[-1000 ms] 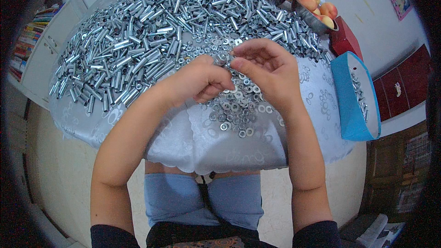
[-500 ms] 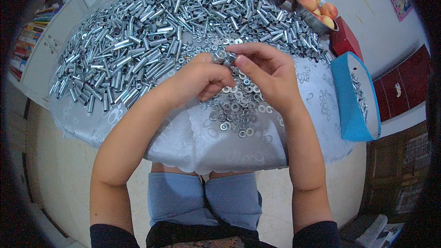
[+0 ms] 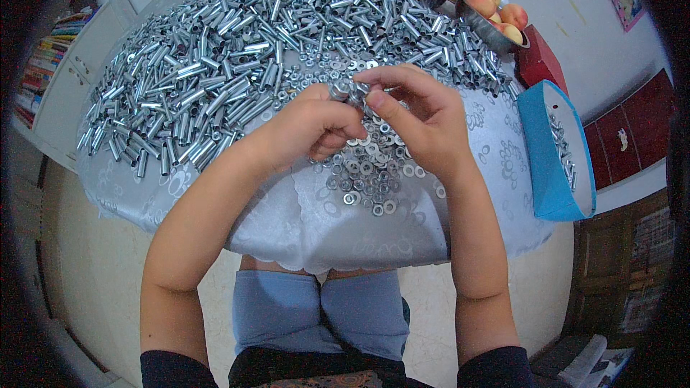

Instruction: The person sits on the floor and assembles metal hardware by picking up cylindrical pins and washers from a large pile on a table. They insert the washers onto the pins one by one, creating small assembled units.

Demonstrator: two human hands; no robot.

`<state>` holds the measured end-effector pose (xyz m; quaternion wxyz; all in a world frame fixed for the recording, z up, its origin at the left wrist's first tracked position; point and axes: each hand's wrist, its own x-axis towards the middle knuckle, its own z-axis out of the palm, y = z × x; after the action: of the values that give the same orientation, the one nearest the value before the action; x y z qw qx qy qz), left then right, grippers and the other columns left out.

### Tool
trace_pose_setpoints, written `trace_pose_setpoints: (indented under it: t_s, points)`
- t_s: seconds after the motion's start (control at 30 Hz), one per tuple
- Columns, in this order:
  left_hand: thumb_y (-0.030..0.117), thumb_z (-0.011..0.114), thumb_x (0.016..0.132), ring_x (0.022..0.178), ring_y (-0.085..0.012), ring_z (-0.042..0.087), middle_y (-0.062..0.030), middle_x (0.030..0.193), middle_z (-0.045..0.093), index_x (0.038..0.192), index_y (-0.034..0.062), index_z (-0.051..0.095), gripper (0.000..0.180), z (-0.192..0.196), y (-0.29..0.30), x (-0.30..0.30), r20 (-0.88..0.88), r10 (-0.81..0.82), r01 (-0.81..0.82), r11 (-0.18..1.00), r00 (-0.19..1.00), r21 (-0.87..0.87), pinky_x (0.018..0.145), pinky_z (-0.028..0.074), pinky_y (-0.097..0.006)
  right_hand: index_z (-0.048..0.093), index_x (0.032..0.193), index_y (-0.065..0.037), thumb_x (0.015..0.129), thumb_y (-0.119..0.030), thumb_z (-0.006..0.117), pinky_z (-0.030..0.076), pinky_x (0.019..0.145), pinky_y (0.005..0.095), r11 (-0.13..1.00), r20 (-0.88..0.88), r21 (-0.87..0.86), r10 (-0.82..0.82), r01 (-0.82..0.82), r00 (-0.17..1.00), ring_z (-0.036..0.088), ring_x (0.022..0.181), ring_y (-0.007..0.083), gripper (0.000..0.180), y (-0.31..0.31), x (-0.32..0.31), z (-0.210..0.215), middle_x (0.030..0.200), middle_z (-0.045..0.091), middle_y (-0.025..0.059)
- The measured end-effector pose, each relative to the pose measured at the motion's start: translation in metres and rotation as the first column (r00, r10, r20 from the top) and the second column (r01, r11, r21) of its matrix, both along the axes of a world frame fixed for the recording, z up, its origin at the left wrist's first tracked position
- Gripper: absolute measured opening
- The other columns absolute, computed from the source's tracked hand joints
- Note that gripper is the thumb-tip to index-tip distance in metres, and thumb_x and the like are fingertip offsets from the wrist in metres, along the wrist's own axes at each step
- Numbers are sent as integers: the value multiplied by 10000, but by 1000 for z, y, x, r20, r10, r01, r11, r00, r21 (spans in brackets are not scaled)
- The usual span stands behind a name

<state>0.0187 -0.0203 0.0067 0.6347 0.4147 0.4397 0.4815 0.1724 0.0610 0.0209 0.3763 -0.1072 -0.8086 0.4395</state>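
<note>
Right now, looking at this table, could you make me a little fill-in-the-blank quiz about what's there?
1. Both hands meet over a pile of flat metal ____, the left hand beside the right hand.
2. The heap of metal tubes is ____ in colour.
3. The bowl holds ____.
4. The box at the table edge is ____.

Missing words: washers; silver; peaches; blue
</note>
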Motion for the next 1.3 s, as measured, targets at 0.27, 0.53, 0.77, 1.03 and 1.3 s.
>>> trace_pose_setpoints:
  t_s: [0.27,0.53,0.77,1.03,1.3]
  points:
    - [131,564,684,346,-57,244,37,430,305,488,121,374,274,0,0,2,-6,-6,6,1000,1000,-9,354,153,-231,637,940,-45,738,-91,635,436,674,226,985,33,-172,29,-23,999,559,809,113,208,-4,3,7,894,611,56]
    - [138,563,671,344,-65,248,29,427,314,479,116,369,273,-4,2,1,13,10,-11,1000,1000,1,352,158,-236,633,961,-54,732,-72,635,439,713,233,990,-36,-123,59,-63,998,558,833,124,229,-5,2,5,925,609,63]
    - [135,557,676,347,-60,240,45,431,292,494,125,352,274,1,1,3,17,25,-25,999,1000,-23,352,155,-234,611,967,-12,741,-54,633,453,757,252,995,19,-101,9,-7,1000,570,858,124,230,0,7,10,937,617,75]
    - [119,545,691,350,-55,244,46,439,298,511,131,356,262,3,1,3,5,-14,14,1000,1000,-26,351,153,-231,561,1004,16,784,-44,599,469,745,235,942,-122,-325,43,-81,992,579,847,115,231,-6,0,7,958,614,87]
    - [131,551,691,353,-57,251,44,440,297,520,121,363,254,2,0,4,6,16,-16,1000,1000,17,354,155,-226,549,1001,25,790,-32,588,472,744,239,910,-65,-398,94,-112,993,581,828,115,221,-11,-3,8,955,614,94]
